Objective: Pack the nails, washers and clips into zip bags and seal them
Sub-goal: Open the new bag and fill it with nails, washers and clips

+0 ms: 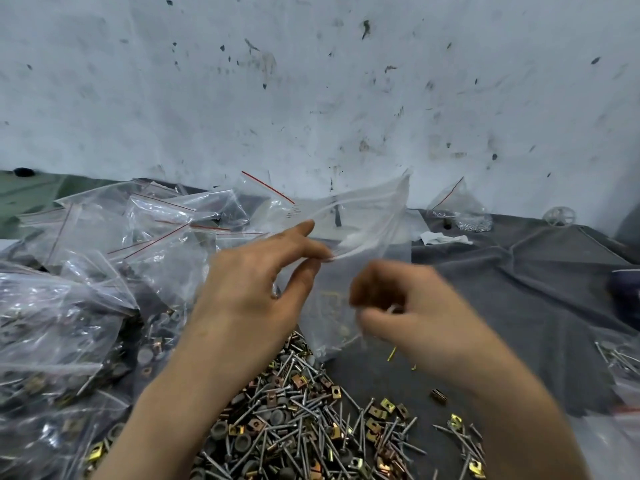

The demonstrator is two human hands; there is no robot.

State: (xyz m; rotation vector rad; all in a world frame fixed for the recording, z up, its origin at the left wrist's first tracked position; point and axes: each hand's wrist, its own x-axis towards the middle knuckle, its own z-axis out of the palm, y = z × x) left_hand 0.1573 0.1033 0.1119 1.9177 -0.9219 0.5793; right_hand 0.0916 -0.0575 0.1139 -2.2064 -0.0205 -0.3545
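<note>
Left hand (256, 282) forward, thumb and middle finger pinching zip bag (372, 216); right hand (408, 306) blurred, fingers curled

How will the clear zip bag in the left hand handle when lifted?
Likely floppy: the zip bag bows at its mouth where the left hand pinches it. Probably light; it looks nearly empty. The glossy film may slip.

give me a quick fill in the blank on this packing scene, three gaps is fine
1. The zip bag that the left hand pinches has its mouth ____.
2. The loose pile of nails, washers and clips lies on a ____ cloth.
3. The filled bags heaped on the person's left carry thin ____ lines along their tops.

Missing words: open; grey; red.
</note>
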